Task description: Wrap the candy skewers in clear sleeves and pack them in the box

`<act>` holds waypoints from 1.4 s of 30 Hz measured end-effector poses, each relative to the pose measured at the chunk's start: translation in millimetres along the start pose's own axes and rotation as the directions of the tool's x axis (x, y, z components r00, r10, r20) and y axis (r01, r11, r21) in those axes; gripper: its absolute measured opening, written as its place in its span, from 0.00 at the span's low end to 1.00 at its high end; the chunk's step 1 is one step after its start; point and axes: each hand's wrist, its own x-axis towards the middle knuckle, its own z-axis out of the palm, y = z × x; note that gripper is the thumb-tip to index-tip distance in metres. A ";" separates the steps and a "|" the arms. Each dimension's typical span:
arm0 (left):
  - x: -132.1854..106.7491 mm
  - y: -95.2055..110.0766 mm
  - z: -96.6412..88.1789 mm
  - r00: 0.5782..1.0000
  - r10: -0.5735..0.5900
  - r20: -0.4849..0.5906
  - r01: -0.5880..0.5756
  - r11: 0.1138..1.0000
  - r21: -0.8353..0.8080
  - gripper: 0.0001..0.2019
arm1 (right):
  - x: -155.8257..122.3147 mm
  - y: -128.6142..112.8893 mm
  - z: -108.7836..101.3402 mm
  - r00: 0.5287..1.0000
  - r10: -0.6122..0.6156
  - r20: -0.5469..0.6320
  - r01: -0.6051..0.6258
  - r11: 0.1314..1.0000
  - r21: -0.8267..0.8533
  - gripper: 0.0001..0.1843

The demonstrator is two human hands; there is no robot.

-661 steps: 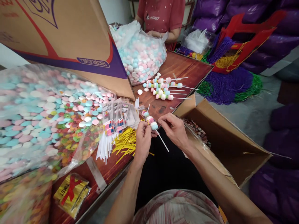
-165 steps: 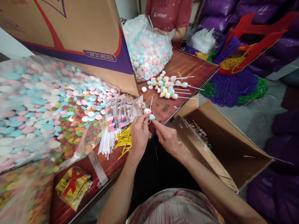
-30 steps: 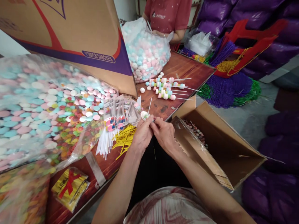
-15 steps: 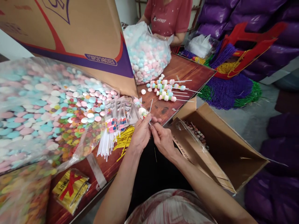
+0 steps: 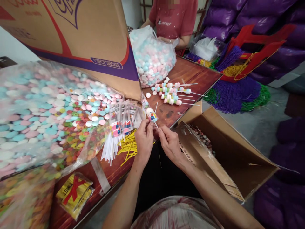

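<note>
My left hand [image 5: 144, 140] and my right hand [image 5: 169, 142] meet over the near edge of the wooden table [image 5: 197, 74]. Both pinch the lower end of a wrapped candy skewer [image 5: 150, 113] that points up and away; pastel discs show inside its clear sleeve. My left fingers close just below the candy, and my right fingers pinch the white stick right beside them. A fan of printed clear sleeves [image 5: 124, 116], white sticks [image 5: 109, 149] and yellow twist ties [image 5: 128, 146] lies just left of my left hand.
A big clear bag of pastel candy discs [image 5: 40, 108] fills the left. A tilted cardboard box [image 5: 78, 35] stands behind. Finished skewers [image 5: 170, 92] lie mid-table near a second candy bag [image 5: 152, 58]. An open carton [image 5: 228, 149] sits at right. A person in red [image 5: 175, 19] works opposite.
The skewer has tipped upright, so its wrapped candy end now stands clear above my fingers. Both hands stay pinched together at its base; my head has shifted slightly.
</note>
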 end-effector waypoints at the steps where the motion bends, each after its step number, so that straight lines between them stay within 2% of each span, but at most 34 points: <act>1: 0.0 -0.2 -0.8 1.000 0.011 -0.005 -0.011 1.000 0.011 0.09 | -0.3 -0.8 -0.4 1.000 0.017 0.018 -0.017 0.999 0.039 0.19; 5: -0.7 -3.7 -5.2 0.998 0.061 -0.010 -0.060 0.998 0.031 0.10 | -3.7 -5.9 -5.5 0.982 0.116 0.150 -0.149 0.962 0.230 0.15; 8: 0.1 -6.1 -9.8 0.992 0.120 0.029 -0.122 0.987 0.100 0.11 | -7.6 -9.9 -10.1 0.963 0.159 0.215 -0.221 0.927 0.304 0.14; 11: 1.5 -5.4 -13.3 0.982 0.167 0.086 -0.179 0.970 0.165 0.11 | -10.1 -11.8 -12.3 0.965 0.181 0.190 -0.237 0.914 0.330 0.14; 14: 1.7 -2.4 -14.0 0.984 0.144 0.109 -0.158 0.978 0.133 0.11 | -10.4 -11.1 -11.5 0.970 0.200 0.138 -0.236 0.909 0.344 0.14; 22: 0.5 -3.0 -10.0 0.995 0.084 0.052 -0.086 0.996 0.023 0.08 | -9.9 -9.3 -9.3 0.971 0.204 0.127 -0.236 0.904 0.356 0.14; 30: 3.1 -6.5 -10.8 0.993 0.099 0.070 -0.105 0.991 0.082 0.10 | -10.1 -8.5 -9.3 0.969 0.203 0.138 -0.240 0.900 0.362 0.14; 35: 2.8 -1.8 -10.5 0.984 0.157 0.080 -0.168 0.974 0.153 0.08 | -10.8 -7.3 -9.0 0.966 0.223 0.129 -0.255 0.899 0.357 0.15; 42: 2.5 0.6 -9.0 0.962 0.253 0.101 -0.271 0.920 0.282 0.05 | -12.6 -7.8 -5.3 0.977 0.204 0.060 -0.213 0.929 0.303 0.15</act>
